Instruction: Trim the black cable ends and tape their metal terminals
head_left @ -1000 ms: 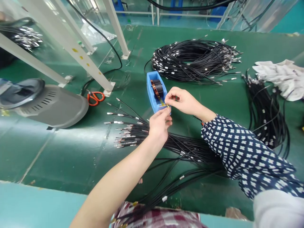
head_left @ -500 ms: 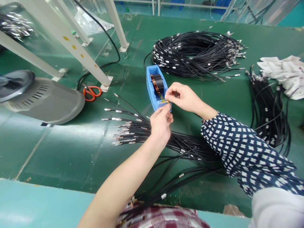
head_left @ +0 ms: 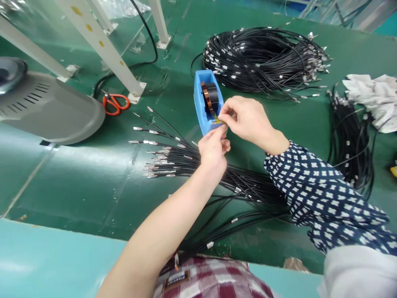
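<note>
Dispenser [head_left: 201,114], blue, sits on the green table [head_left: 93,186] between the coil [head_left: 235,58] and the bundle [head_left: 182,162], all higher in view than before. Left hand [head_left: 212,151], fingers curled, stays at its front; what it grips is hidden. Right hand [head_left: 248,121] still pinches tape [head_left: 216,118] between thumb and forefinger, near left's fingertips. Inside the dispenser is the amber roll [head_left: 211,96], its strip reaching the front.

Bright, white glare lower left, edges stretched, perhaps slightly blurred
</note>
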Demonstrator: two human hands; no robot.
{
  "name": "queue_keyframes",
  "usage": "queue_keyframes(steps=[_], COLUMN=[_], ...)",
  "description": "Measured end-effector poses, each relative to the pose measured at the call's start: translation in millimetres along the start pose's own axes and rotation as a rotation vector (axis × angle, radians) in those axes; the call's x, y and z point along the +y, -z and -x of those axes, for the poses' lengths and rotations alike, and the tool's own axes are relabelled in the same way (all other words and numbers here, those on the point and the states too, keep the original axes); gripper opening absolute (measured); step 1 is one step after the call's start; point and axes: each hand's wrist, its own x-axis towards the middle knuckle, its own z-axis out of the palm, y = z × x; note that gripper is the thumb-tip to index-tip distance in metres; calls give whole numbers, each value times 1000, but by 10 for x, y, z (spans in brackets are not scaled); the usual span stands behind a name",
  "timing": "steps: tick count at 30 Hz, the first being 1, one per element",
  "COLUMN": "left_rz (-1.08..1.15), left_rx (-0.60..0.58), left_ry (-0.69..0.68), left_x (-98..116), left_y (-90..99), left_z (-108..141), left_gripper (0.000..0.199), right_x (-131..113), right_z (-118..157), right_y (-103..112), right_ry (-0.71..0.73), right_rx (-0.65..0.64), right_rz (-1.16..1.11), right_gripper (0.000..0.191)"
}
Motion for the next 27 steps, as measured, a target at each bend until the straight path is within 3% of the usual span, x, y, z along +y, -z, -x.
queue_keyframes(steps=[6, 22, 27], left_rz=[12, -34, -34], left_rx=[3, -56, -79], left_ry=[3, -73, -73], left_x=[3, -42, -45], left_y=[-21, 46, 71], left_z=[-18, -26, -35], left_gripper=[23, 18, 21], right_x=[14, 27, 33], right_z=[-5, -65, 13], right_y=[-33, -8, -37], right_ry=[37, -21, 9], right_rx=[34, -14, 38], right_rz=[13, -65, -114], right_gripper=[17, 5, 7])
